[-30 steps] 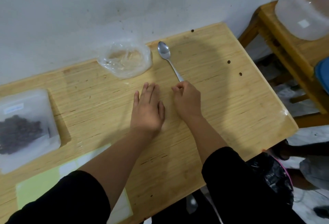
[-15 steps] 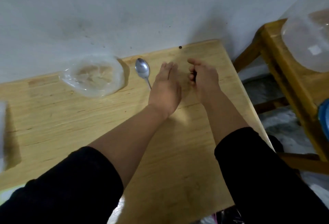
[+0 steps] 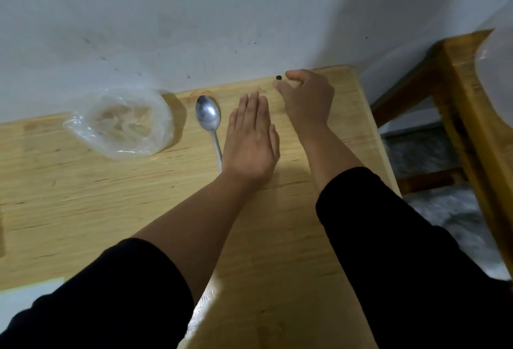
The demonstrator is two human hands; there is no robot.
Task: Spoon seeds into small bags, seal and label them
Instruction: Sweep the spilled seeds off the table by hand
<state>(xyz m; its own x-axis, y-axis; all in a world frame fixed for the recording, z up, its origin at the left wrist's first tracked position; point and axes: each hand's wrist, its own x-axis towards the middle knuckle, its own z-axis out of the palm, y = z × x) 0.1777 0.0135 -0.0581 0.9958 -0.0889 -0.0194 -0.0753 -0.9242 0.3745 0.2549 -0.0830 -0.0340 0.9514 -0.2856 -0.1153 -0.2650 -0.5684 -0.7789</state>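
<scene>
A metal spoon [image 3: 208, 117] lies on the wooden table [image 3: 83, 196], bowl toward the wall. To its left sits a crumpled clear plastic bag [image 3: 122, 123]. My left hand [image 3: 249, 140] rests flat and palm down just right of the spoon, fingers together, covering the end of the handle. My right hand [image 3: 308, 98] is at the table's far right corner, thumb and fingers curled toward a single dark seed [image 3: 278, 77] that lies on the wood beside the wall. The fingertips are right next to the seed; I cannot tell whether they touch it.
A white wall runs along the table's far edge. A second wooden table [image 3: 469, 104] stands to the right with a translucent plastic container [image 3: 497, 68] on it. A pale sheet of paper [image 3: 25, 296] shows at the lower left edge. The table's right edge drops to the floor.
My right hand has left the spoon handle and reached toward the far right corner, up to the stray seed. My left hand slid forward beside the spoon. The view shifted right; the seed bag at left is out of sight.
</scene>
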